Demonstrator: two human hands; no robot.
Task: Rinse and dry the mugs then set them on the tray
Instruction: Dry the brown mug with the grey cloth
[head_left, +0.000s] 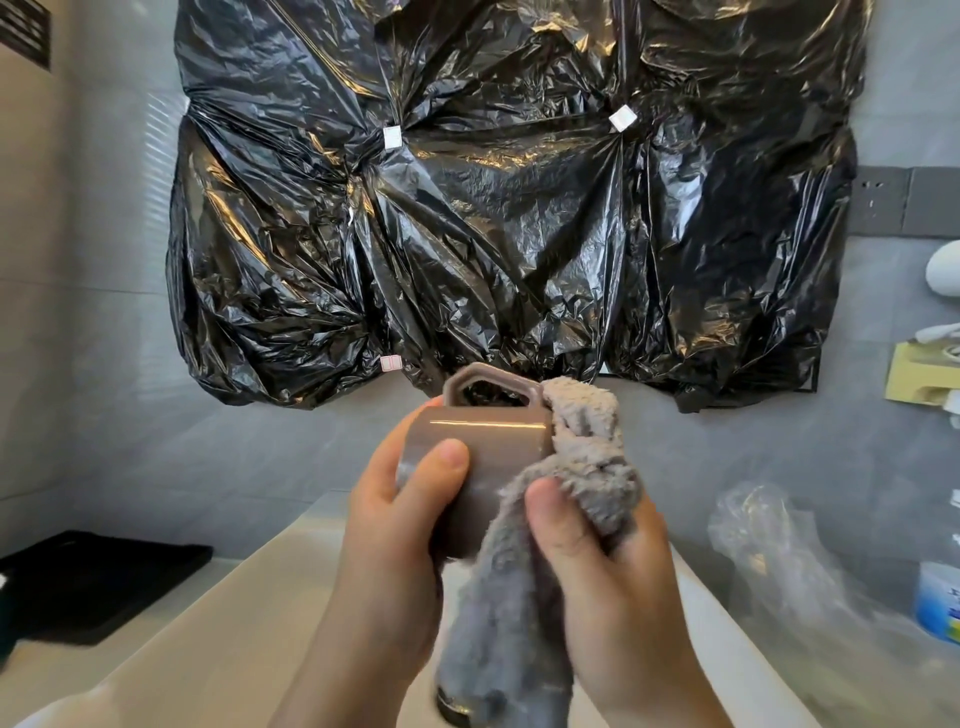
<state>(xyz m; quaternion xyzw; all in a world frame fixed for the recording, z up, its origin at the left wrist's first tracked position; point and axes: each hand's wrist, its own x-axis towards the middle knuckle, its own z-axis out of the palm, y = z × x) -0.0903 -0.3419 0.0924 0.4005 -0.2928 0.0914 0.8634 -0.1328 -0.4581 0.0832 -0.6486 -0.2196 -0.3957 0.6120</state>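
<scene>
The left hand (395, 530) curled round a brown mug (493, 441), which lay sideways, handle up, above the pale sink (234, 623). The right hand (602, 571) pinched a fluffy grey towel (509, 623) against the mug's open end. A black tray (104, 577) sat well off to the left.

Single view — head-worn wide-angle camera, edges bowed. Looks forward and a little down at a grey wall (104, 312); black plastic sheeting (493, 208) on it fills the upper two thirds. Very near the lens, lower centre: left hand (395, 545) gripping a mug (483, 447), right hand (608, 571) gripping a cloth (498, 623), above a pale sink (234, 597). Black tray (98, 582) near the left edge — a bottle (940, 608) cut by the right edge.
</scene>
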